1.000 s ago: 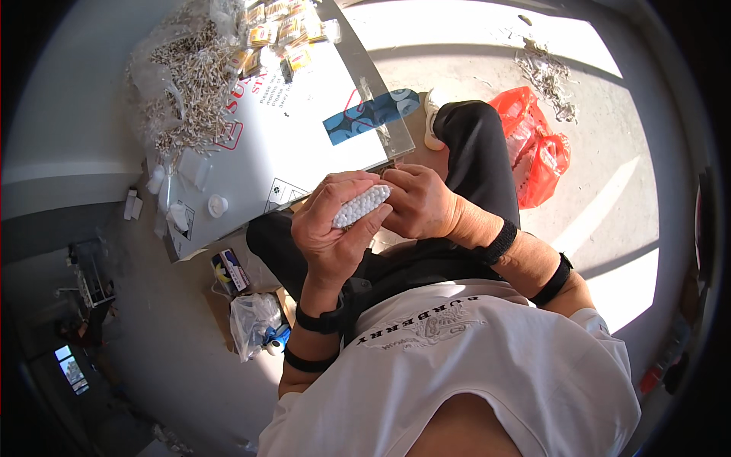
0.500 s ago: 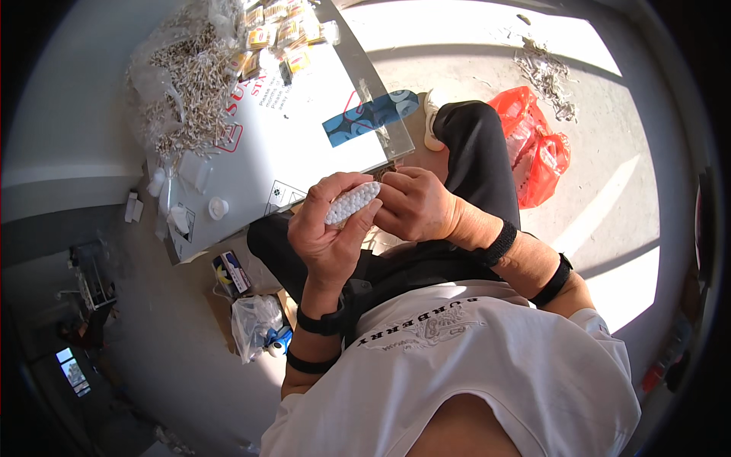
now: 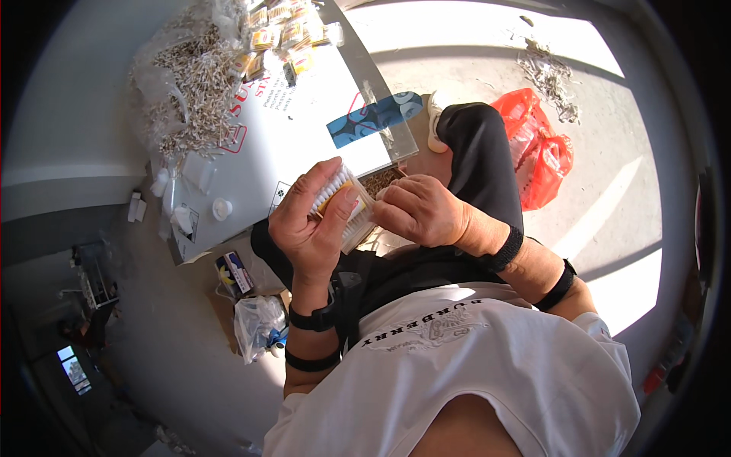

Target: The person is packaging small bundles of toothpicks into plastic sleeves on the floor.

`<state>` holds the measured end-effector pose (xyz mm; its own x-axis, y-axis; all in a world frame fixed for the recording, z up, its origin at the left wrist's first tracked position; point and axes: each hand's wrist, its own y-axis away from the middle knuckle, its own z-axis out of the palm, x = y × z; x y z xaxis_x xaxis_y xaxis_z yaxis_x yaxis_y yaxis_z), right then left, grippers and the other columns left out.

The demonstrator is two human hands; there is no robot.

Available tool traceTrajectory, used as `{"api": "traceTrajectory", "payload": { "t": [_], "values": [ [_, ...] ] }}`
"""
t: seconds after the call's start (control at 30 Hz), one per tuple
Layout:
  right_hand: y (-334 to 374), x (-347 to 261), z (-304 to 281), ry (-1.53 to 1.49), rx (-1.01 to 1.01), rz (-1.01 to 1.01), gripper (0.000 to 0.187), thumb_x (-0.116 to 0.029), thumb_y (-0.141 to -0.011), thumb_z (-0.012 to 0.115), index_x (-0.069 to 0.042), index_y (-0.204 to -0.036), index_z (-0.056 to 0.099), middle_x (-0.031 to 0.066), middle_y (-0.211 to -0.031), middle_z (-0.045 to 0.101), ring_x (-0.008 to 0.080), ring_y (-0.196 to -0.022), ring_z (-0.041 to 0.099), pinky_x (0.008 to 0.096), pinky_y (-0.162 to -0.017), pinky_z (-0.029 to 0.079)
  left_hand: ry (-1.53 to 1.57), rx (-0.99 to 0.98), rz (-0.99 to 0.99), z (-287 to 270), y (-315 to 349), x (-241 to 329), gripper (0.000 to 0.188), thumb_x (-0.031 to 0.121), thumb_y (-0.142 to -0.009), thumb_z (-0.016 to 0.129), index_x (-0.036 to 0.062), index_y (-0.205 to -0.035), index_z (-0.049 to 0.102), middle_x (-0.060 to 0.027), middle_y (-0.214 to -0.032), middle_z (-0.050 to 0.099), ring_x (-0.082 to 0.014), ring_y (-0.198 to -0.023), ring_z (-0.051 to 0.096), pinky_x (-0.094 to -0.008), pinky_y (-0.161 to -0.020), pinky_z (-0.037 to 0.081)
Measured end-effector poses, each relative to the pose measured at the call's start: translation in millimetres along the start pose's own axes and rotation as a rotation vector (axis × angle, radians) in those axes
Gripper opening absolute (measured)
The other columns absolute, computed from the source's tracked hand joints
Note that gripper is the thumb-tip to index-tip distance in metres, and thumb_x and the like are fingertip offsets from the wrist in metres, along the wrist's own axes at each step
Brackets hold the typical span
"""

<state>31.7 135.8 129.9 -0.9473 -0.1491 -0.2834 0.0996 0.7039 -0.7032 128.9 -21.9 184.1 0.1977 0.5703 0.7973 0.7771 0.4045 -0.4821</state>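
My left hand (image 3: 308, 221) is closed around a clear pack of cotton swabs (image 3: 335, 202). The thumb lies across its yellow label and the fingers go behind. White swab tips show in rows along the pack's upper left side. Just right of the pack, my right hand (image 3: 422, 212) is curled with thumb and fingers pinched together close to the pack's edge. Whatever those fingertips hold is hidden. A large heap of loose cotton swabs (image 3: 202, 95) lies in clear plastic on the table, beside several filled packs with yellow labels (image 3: 293, 34).
The white printed tabletop (image 3: 266, 152) has blue tape (image 3: 373, 118) over its right edge. A small white round lid (image 3: 221, 209) sits near its front left. Below stands a carton with a plastic bag (image 3: 257, 324). A red plastic bag (image 3: 533, 148) and scattered swabs (image 3: 552, 80) are on the floor, right.
My left hand has tilted the pack, so its labelled side shows instead of the end with the white tips. My right hand has shifted slightly right, still pinched.
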Motion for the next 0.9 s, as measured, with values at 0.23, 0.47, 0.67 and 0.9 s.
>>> {"api": "traceTrajectory", "payload": {
  "t": [0.23, 0.47, 0.67, 0.9],
  "values": [
    [-5, -3, -3, 0.000, 0.007, -0.002, 0.032, -0.009, -0.066, 0.067, 0.003, -0.095, 0.059, 0.0085, -0.074, 0.053, 0.0237, -0.065, 0.060, 0.0326, -0.053, 0.049, 0.002, -0.027, -0.054, -2, -3, -1, 0.028, 0.005, -0.078, 0.077, -0.0014, -0.104, 0.070, -0.0121, -0.095, 0.072, -0.0168, -0.083, 0.069, -0.0276, -0.076, 0.054],
    [-6, -5, -3, -0.012, 0.028, -0.007, 0.030, -0.008, -0.066, 0.066, 0.003, -0.093, 0.059, 0.0098, -0.076, 0.054, 0.0254, -0.066, 0.062, 0.0335, -0.055, 0.051, -0.040, -0.044, 0.031, -5, -9, -4, 0.023, 0.002, -0.078, 0.076, -0.0022, -0.100, 0.070, -0.0120, -0.088, 0.071, -0.0179, -0.077, 0.068, -0.0277, -0.072, 0.053],
    [-6, -7, -2, -0.008, 0.049, 0.000, 0.029, -0.009, -0.066, 0.066, 0.003, -0.091, 0.059, 0.0102, -0.077, 0.055, 0.0259, -0.067, 0.062, 0.0337, -0.055, 0.052, -0.056, -0.113, 0.174, -9, -15, -5, 0.021, -0.001, -0.078, 0.074, -0.0029, -0.099, 0.068, -0.0113, -0.080, 0.068, -0.0187, -0.070, 0.065, -0.0280, -0.067, 0.052],
    [-7, -5, -9, 0.069, 0.035, 0.005, 0.026, -0.009, -0.066, 0.067, 0.001, -0.088, 0.058, 0.0106, -0.078, 0.057, 0.0236, -0.065, 0.061, 0.0332, -0.054, 0.050, -0.040, -0.125, 0.143, -9, -14, -2, 0.034, 0.007, -0.075, 0.079, -0.0023, -0.107, 0.068, -0.0110, -0.083, 0.066, -0.0185, -0.074, 0.064, -0.0270, -0.068, 0.051]
  ]
}}
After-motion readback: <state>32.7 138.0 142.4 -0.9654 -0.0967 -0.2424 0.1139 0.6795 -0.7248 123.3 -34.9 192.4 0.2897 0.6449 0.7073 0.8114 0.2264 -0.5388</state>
